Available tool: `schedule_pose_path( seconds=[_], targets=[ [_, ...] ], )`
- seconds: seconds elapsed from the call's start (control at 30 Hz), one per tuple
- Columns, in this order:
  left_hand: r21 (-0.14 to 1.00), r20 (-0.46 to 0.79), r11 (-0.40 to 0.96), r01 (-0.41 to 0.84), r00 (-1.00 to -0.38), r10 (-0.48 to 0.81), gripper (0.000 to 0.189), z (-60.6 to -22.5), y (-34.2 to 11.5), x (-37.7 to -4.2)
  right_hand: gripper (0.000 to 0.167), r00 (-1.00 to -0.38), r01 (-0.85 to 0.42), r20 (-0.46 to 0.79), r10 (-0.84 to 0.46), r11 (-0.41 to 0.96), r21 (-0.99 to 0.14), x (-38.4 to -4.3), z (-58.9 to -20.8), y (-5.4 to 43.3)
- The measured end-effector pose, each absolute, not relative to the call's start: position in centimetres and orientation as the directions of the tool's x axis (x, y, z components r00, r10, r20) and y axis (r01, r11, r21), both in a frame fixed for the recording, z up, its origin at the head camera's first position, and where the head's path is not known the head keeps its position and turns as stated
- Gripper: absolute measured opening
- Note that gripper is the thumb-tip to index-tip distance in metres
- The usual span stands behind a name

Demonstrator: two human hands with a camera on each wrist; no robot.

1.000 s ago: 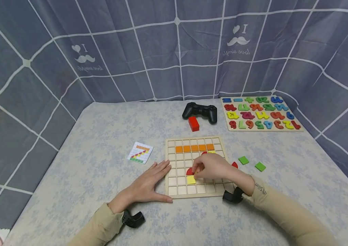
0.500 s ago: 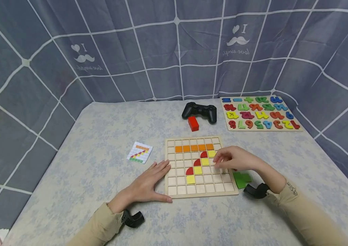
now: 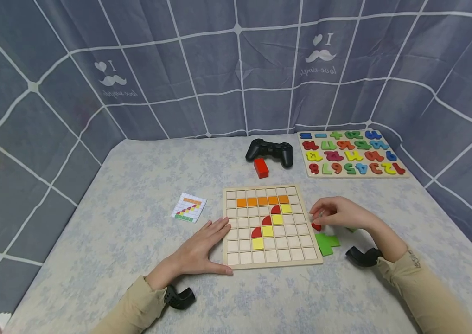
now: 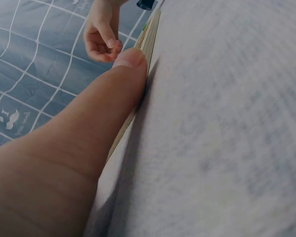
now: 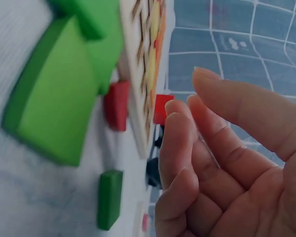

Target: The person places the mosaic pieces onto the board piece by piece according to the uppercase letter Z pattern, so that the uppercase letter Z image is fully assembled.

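A wooden grid board (image 3: 294,242) lies flat on the table. In it sit an orange row of squares (image 3: 263,201) and a diagonal of red quarter-circle pieces (image 3: 266,221) beside yellow squares (image 3: 267,231). My left hand (image 3: 198,252) rests at the board's left edge, fingers spread and thumb at the near corner. Right of the board, my right hand (image 3: 344,214) hovers over a loose red quarter-circle piece (image 5: 117,106). Its thumb and fingers stand apart with nothing between them in the right wrist view. Green pieces (image 3: 326,243) lie close by, one partly hidden under that hand.
A pattern card (image 3: 189,208) lies left of the board. Behind it are a red block (image 3: 261,168), a black game controller (image 3: 269,152) and a number puzzle board (image 3: 350,155) at the back right. A grid-patterned curtain (image 3: 202,69) surrounds the table.
My right hand has let go of a yellow square on the board, then moved right, off the board to the loose red piece. The left hand stays in place.
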State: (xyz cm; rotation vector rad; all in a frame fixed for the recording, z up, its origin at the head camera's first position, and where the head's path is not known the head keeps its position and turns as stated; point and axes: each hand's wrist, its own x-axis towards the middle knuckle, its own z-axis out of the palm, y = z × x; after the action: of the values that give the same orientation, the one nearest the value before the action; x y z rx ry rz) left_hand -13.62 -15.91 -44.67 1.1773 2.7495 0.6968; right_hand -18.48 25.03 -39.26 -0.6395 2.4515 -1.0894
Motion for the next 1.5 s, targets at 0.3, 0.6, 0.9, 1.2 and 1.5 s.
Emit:
schedule_pose_path(
  seconds=[0.3, 0.6, 0.9, 1.2, 1.5],
  targets=[
    [0.439, 0.108, 0.605, 0.665, -0.707, 0.699, 0.109, -44.6, -15.9, -13.5, 0.024, -0.864, -0.250, -0.165, -0.476, 0.689, -0.680, -19.0, -40.7, 25.4],
    [0.445, 0.099, 0.607, 0.658, -0.710, 0.697, 0.109, -44.6, -15.9, -13.6, 0.035, -0.873, -0.227, -0.191, -0.448, 0.722, -0.654, -19.1, -41.0, 25.4],
    [0.447, 0.104, 0.605, 0.659, -0.710, 0.696, 0.109, -44.6, -15.9, -13.6, 0.031, -0.870, -0.227, -0.197, -0.452, 0.723, -0.653, -19.0, -40.9, 25.4],
    [0.446, 0.068, 0.628, 0.637, -0.724, 0.686, 0.110, -44.5, -15.9, -13.6, 0.026, -0.865, -0.229, -0.202, -0.459, 0.721, -0.654, -18.9, -40.8, 25.3],
    [0.446, 0.071, 0.624, 0.641, -0.721, 0.689, 0.110, -44.5, -15.9, -13.6, 0.021, -0.849, -0.234, -0.198, -0.491, 0.683, -0.691, -18.8, -40.5, 25.0]
  ],
)
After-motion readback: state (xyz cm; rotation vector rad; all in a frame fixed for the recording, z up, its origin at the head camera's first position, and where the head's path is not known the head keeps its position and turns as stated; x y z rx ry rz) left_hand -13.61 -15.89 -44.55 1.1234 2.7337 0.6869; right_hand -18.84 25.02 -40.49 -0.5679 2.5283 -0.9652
